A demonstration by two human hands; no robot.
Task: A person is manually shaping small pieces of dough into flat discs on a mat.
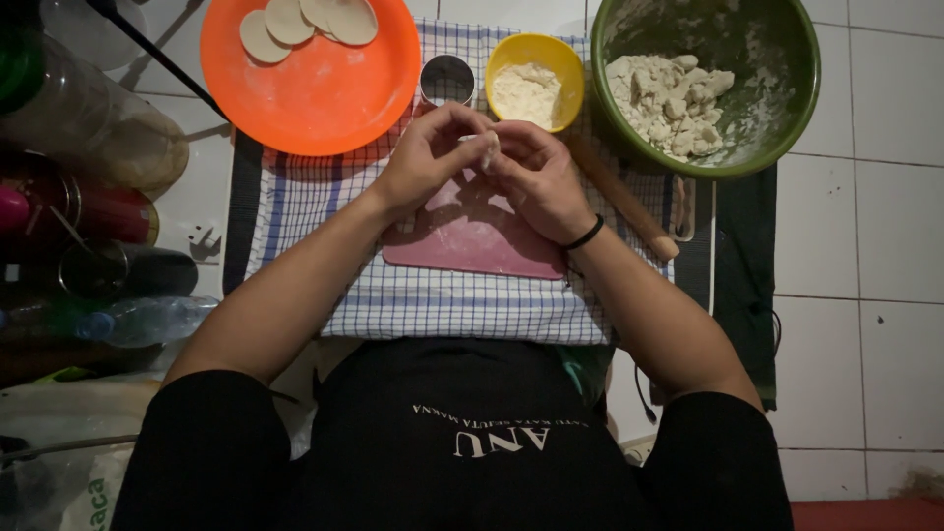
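Both hands meet in a grip around one small piece of pale dough [489, 149]: the left hand [425, 157] and the right hand [539, 177] have their fingertips drawn together and closed on it, holding it in the air just above a pink board [472, 241]. The dough looks soft, light and a little floury, so it should give under any pressure and tear if pulled; it seems best taken by its edges with the fingertips, not squeezed across the middle. Largest around the hands is a blue-and-white checked cloth [433, 305] spread on the tiled surface [855, 226], with the board lying on it. Beyond, a big green bowl [801, 108] holds crumbly lumps of dough, and an orange plate [315, 93] carries several flat pale rounds at its far rim. Between them stand a small yellow bowl [511, 54] of pale filling and a round metal cutter [447, 79]. A wooden rolling pin [629, 211] lies beside the right wrist, which wears a black band [585, 234].
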